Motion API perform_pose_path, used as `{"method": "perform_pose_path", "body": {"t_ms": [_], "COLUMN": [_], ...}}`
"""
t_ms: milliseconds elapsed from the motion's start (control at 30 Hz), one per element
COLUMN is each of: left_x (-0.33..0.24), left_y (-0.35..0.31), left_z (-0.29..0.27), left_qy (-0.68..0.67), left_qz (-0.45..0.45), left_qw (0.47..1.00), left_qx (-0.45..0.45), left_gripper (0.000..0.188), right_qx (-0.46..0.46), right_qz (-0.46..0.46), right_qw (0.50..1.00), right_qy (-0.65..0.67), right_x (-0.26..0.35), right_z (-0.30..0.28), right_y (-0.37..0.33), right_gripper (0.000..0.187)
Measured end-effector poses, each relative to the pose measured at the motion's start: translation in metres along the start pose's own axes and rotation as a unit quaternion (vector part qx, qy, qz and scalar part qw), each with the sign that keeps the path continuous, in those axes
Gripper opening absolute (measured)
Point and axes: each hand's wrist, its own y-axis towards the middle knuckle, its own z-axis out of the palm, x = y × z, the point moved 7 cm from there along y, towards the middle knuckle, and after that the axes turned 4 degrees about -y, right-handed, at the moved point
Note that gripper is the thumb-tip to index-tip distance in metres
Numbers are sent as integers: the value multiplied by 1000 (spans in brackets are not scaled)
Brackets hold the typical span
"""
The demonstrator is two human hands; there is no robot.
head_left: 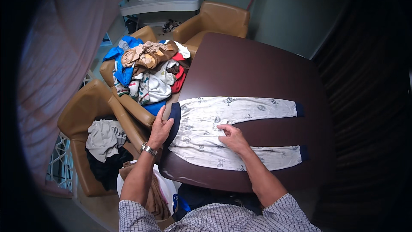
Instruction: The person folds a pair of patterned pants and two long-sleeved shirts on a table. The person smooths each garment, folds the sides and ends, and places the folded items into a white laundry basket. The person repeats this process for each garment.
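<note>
White pants (pixel 201 146) with dark printed figures, a navy waistband and navy cuffs lie spread flat on the dark brown table (pixel 257 73). Their legs point to the right. At the waistband, by the table's left edge, is my left hand (pixel 160 129), fingers stretched out and thumb apart, touching the navy band. A metal-banded watch (pixel 149 149) circles that wrist. Over the middle of the pants rests my right hand (pixel 233 137), its index finger and thumb apart against the cloth. The other fingers are curled and partly hidden.
A heap of mixed clothes (pixel 150 73) fills a tan armchair left of the table. Another tan armchair (pixel 90 103) holds a grey garment (pixel 105 137) and dark cloth. Folded brown cloth (pixel 156 197) lies near my left forearm. A white desk (pixel 163 5) bears stacked clothes behind.
</note>
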Motion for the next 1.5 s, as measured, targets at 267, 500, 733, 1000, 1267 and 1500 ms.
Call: {"method": "perform_pose_path", "body": {"t_ms": [267,500,733,1000,1267,1500], "left_x": [6,16,-3,-8,-25,-25], "left_y": [13,9,1,1,-3,-3], "left_z": [7,-2,-3,-2,-6,0], "left_qy": [66,-39,-21,38,64,-22], "left_qz": [22,-44,-9,63,57,-1], "left_qw": [992,994,990,986,986,977], "left_qx": [103,93,139,151,143,212], "left_gripper": [48,41,45,51,46,49], "right_qx": [-26,-60,-117,-168,-143,-126], "right_qz": [-35,-54,-124,-198,-143,-139], "right_qw": [995,988,975,948,968,972], "right_qy": [-88,-130,-145,-183,-147,-145], "right_x": [3,8,6,9,12,14], "right_z": [2,-2,-3,-8,-9,-8], "right_y": [7,4,5,-3,-4,-5], "right_gripper": [48,43,39,35,35,34]}}
